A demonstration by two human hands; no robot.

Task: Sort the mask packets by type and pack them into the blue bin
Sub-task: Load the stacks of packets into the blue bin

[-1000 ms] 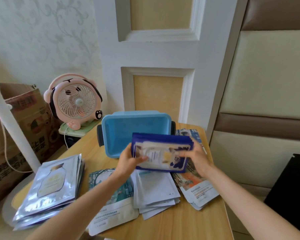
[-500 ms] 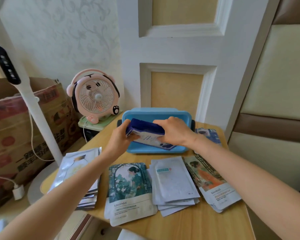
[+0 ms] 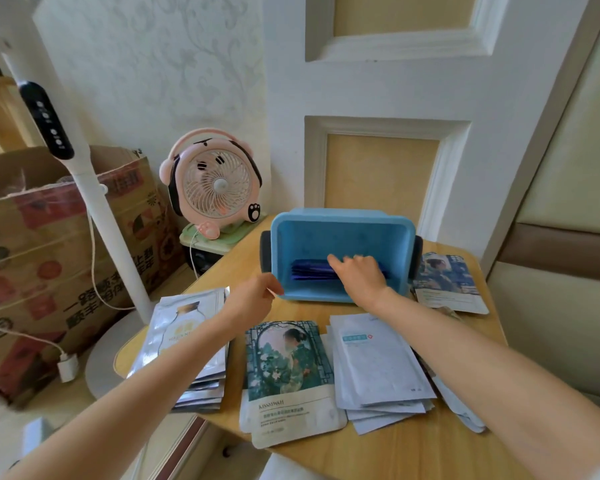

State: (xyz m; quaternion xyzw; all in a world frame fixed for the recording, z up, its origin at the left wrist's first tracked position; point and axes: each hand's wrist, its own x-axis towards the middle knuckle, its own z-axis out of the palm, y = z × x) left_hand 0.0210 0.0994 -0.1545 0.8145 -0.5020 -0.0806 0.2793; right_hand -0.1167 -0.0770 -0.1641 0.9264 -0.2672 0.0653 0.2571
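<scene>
The blue bin (image 3: 340,230) stands at the back of the wooden table with a stack of dark blue mask packets (image 3: 309,270) lying inside it. My right hand (image 3: 359,275) reaches into the bin and rests on that stack, fingers spread. Just outside the bin's left front corner hovers my left hand (image 3: 253,299), holding nothing. On the table lie a silver bottle-print stack (image 3: 184,330), a green lady-print stack (image 3: 288,375), a plain white stack (image 3: 378,365) and a blue lady-print packet (image 3: 447,282). More packets peek out under my right forearm.
A pink desk fan (image 3: 215,185) stands left of the bin on a green base. A white lamp pole (image 3: 94,202) and a cardboard box (image 3: 32,258) stand left of the table. A wall and door panel rise right behind the bin.
Both hands lowered the dark blue stack into the bin. My left hand has let go and drawn back to the left; my right hand stays on the stack inside.
</scene>
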